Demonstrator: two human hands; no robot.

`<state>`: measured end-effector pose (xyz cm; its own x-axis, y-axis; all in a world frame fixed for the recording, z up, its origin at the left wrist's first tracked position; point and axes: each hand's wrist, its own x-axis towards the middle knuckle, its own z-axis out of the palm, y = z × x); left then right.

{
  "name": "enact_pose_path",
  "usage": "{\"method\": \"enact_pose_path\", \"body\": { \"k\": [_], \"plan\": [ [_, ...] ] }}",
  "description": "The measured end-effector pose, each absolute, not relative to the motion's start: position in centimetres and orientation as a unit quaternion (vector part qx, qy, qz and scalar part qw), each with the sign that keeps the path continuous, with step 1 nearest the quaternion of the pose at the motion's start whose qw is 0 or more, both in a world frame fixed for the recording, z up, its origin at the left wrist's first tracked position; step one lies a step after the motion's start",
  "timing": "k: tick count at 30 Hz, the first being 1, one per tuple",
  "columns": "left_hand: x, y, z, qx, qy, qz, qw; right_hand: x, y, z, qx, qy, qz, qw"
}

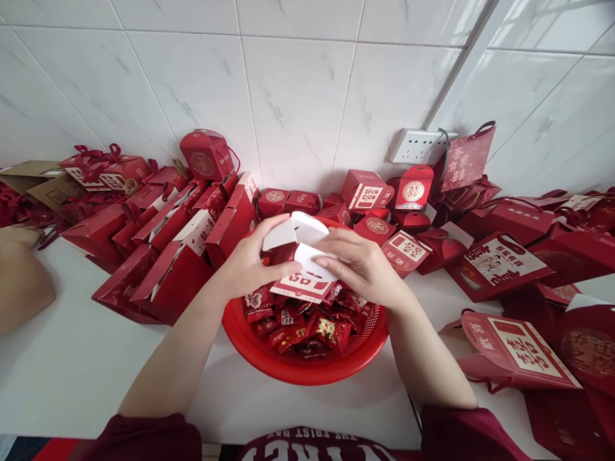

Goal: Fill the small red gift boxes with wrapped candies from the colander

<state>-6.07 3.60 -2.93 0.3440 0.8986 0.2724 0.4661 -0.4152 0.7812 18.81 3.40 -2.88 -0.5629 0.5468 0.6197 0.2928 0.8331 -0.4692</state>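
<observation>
Both hands up over the red basket (307, 376), small red-and-white box (302, 291) between them, mouth up, white flaps (311, 228) standing open. My left fingers (284, 271) grip its left side, thumb across the printed face; my right fingers (337, 267) grip it from the right, over the white card. Grip from two sides probably steadies thin card while the flaps stand loose. Held above the wrapped packets (331, 330), likely so that anything slipping lands among them; basket close to my body, short reach. Edges: red boxes (166, 282) pack tightly beyond its left rim, more boxes (406, 251) crowd the far and right sides, backed by the tiled wall (298, 96). Little sideways room at the back; widest working room on the near side, where the white table (144, 378) shows left of the basket. Another person's arm (24, 285) at far left, well apart from mine.
</observation>
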Motion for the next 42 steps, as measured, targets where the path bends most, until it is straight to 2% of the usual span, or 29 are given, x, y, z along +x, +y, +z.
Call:
{"method": "enact_pose_path", "body": {
  "k": [3, 5, 10, 16, 23, 27, 35, 42],
  "plan": [
    [-6.9, 5.0, -3.8, 0.703, 0.470, 0.441, 0.302, 20.1, 3.6, -2.3, -0.295, -0.846, 0.094, 0.434],
    [-7.4, 6.2, -4.6, 0.651, 0.463, 0.488, 0.352, 21.4, 3.9, -2.0, -0.335, -0.834, 0.064, 0.435],
    [-7.4, 7.7, -5.4, 0.499, 0.413, 0.567, 0.508, 24.3, 4.4, -1.7, -0.451, -0.810, 0.081, 0.367],
    [-6.5, 7.0, -4.4, 0.467, 0.382, 0.596, 0.530, 24.8, 5.2, -2.1, -0.499, -0.799, 0.129, 0.310],
    [-6.5, 6.9, -4.2, 0.483, 0.377, 0.594, 0.521, 24.2, 6.9, -4.4, -0.480, -0.852, 0.192, 0.082],
    [-6.7, 7.1, -4.3, 0.502, 0.385, 0.585, 0.507, 23.8, 6.9, -4.4, -0.470, -0.860, 0.196, 0.025],
    [-6.9, 7.2, -4.4, 0.529, 0.393, 0.583, 0.476, 23.3, 7.0, -4.9, -0.445, -0.871, 0.207, 0.020],
    [-6.7, 7.0, -4.4, 0.504, 0.357, 0.604, 0.504, 23.2, 6.9, -4.9, -0.464, -0.864, 0.193, 0.027]
  ]
}}
